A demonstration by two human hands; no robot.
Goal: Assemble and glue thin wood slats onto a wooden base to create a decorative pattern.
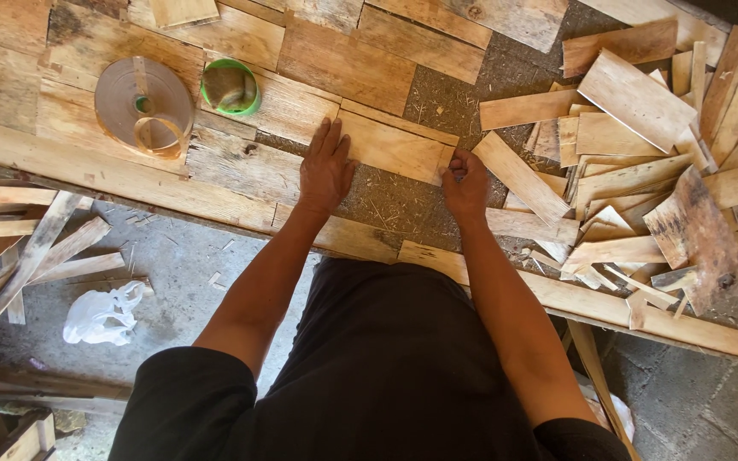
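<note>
A light rectangular wood veneer piece point(395, 145) lies on the rough board point(96, 171) among other fitted pieces. My left hand point(325, 166) rests flat with fingers spread on the left end of that piece. My right hand point(465, 181) is curled at its lower right corner, fingertips pinching or pressing the edge. Below the piece a patch of dark fibrous board surface point(395, 205) shows. A narrow slanted strip point(518, 175) lies just right of my right hand.
A roll of brown tape point(143, 104) and a green-rimmed cup point(230, 87) sit at the upper left. A heap of loose veneer scraps point(651, 171) covers the right side. Wood strips point(27, 256) and a white plastic bag point(102, 314) lie on the concrete floor below left.
</note>
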